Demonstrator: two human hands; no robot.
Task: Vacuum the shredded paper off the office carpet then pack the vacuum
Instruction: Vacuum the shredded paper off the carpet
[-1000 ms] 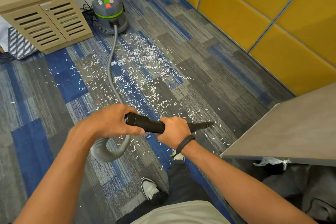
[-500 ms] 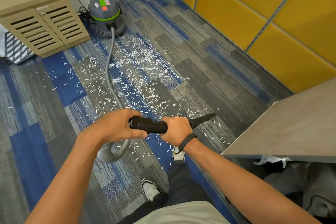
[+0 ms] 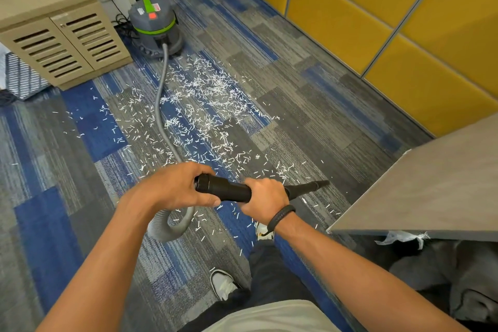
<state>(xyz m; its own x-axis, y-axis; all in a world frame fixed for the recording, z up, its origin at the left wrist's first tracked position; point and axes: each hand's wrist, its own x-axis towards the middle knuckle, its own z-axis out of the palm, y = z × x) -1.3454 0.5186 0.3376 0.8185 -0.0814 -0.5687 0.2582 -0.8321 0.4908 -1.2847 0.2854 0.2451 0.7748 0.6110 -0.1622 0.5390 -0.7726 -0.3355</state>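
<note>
White shredded paper (image 3: pixel 204 113) lies scattered over the blue and grey carpet (image 3: pixel 310 105), thickest in the middle. A grey canister vacuum (image 3: pixel 155 27) with a green band stands at the back. Its grey hose (image 3: pixel 161 116) runs forward and loops under my hands. My left hand (image 3: pixel 172 188) grips the rear end of the black nozzle wand (image 3: pixel 229 190). My right hand (image 3: pixel 265 201) grips the wand further forward. The narrow tip (image 3: pixel 320 184) points right, low over the carpet near the desk corner.
A beige louvred cabinet (image 3: pixel 62 43) stands at the back left, with a wall socket and cable behind the vacuum. Yellow padded wall panels (image 3: pixel 390 21) run along the right. A grey desk top (image 3: pixel 431 186) juts in at the right. My shoes (image 3: pixel 223 284) are below.
The wand and both hands have shifted slightly right and away from me, the tip reaching closer to the desk corner. The view has tilted a little.
</note>
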